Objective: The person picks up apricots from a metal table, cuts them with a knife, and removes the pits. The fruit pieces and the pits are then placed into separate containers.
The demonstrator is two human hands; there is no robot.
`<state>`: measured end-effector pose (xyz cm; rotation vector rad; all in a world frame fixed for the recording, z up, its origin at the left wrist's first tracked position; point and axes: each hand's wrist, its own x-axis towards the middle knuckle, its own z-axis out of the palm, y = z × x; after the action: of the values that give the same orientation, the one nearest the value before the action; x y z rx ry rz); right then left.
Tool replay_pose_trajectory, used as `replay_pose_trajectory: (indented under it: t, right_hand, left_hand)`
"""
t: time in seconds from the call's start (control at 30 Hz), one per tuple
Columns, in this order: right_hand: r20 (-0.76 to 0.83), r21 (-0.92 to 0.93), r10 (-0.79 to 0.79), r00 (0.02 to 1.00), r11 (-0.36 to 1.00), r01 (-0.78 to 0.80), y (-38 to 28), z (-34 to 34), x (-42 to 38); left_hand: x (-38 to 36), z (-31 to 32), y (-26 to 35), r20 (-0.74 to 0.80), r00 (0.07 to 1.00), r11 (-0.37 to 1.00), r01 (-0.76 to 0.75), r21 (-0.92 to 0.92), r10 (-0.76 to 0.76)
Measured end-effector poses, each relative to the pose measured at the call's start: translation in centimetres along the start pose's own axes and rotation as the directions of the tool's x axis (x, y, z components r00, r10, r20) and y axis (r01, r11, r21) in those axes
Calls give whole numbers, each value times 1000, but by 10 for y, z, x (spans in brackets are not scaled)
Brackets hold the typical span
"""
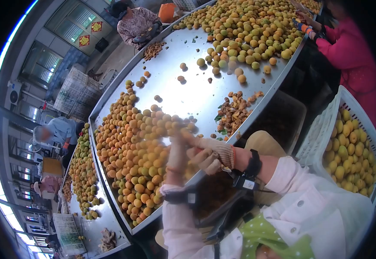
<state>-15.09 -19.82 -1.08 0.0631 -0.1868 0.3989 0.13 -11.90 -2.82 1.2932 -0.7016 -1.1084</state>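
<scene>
Over the near edge of the metal table (188,93) my two forearms come close together. My left hand (177,144) is smeared by motion above the heap of orange-yellow fruit (132,151), and its fingers cannot be made out. My right hand (209,157), in a pale knitted glove, has its fingers curled beside the left wrist, near the table edge; what they hold, if anything, is hidden. Just beyond my right hand lies a pile of brown, shrivelled fruit pieces (235,111) with some green leaves.
A white crate of yellow fruit (347,151) stands at the right. More fruit (257,32) covers the table's far end, beside a person in pink (352,56). Other people work across the table and at a second table (97,228) on the left. Stacked crates (75,93) stand behind.
</scene>
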Motion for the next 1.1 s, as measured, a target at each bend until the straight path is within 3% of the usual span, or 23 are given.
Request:
replay_pose_trajectory:
  t: [0.03,0.1,0.13,0.2,0.33,0.4,0.47,0.57,0.63,0.67,0.7,0.77,0.8,0.83,0.87,0.9,0.93,0.97,1.03,1.07,1.1]
  right_hand:
    - [-3,-2,1,1000,1000,-1,-2,-9,0]
    - [228,231,-1,974,971,-53,-2,-8,3]
    - [227,227,1,974,972,-53,-3,-7,3]
    - [30,143,-198,980,971,192,-2,-4,4]
    - [11,211,-261,965,944,253,11,5,8]
    - [253,261,-259,932,946,192,11,-2,11]
    - [187,304,-307,933,921,242,12,-2,11]
    - [102,334,-393,914,879,340,13,1,11]
    - [82,326,-432,898,863,385,13,7,8]
    - [234,305,-425,874,886,349,10,18,5]
    - [385,275,-402,831,909,313,4,26,3]
    - [290,175,-515,807,857,484,-16,32,-5]
    - [214,25,-542,813,835,550,-24,29,-10]
    - [133,-125,-580,804,795,594,-28,23,-14]
    - [126,-119,-585,802,793,597,-26,24,-14]
    - [-108,-527,-709,697,635,565,-24,31,-12]
    - [-240,-839,-840,488,432,331,-22,37,-10]
    - [-239,-840,-838,490,432,329,-19,42,-8]
    - [-287,-916,-913,290,351,195,-11,48,-6]
    - [-247,-919,-929,275,314,238,-10,46,-7]
    - [-249,-919,-930,270,315,239,-8,44,-7]
  left_hand:
    - [1,4,5,1,1000,1000,-2,-3,2]
    - [1,8,13,-27,1000,998,7,65,-6]
    - [5,7,10,-11,1000,999,0,-46,-1]
    - [17,-4,-3,5,1000,1000,-10,-5,10]
    - [7,16,19,14,995,992,-96,80,95]
    - [6,18,12,-6,993,993,-115,30,115]
    - [11,19,7,-23,990,990,-140,-12,140]
    - [22,17,-1,-67,996,985,-64,-160,53]
    - [23,13,3,-40,999,997,4,-74,-7]
    - [21,14,-5,-13,994,992,-107,66,108]
    - [20,10,-8,-17,993,991,-112,66,114]
    - [18,2,-13,8,979,943,197,-268,-203]
    - [10,-5,-14,130,987,947,133,-294,-99]
    - [7,-9,-18,133,985,945,148,-290,-113]
    - [3,-6,-17,108,994,969,-1,-246,28]
    - [-2,0,-10,87,980,967,-158,-199,178]
    - [-8,9,-5,22,993,886,-96,-453,118]
    - [-9,9,-5,19,992,886,-99,-454,121]
    - [-10,8,-6,100,992,753,4,-658,82]
    - [-16,18,1,104,991,754,8,-657,80]
    - [-23,31,4,-38,999,795,-11,-606,-14]
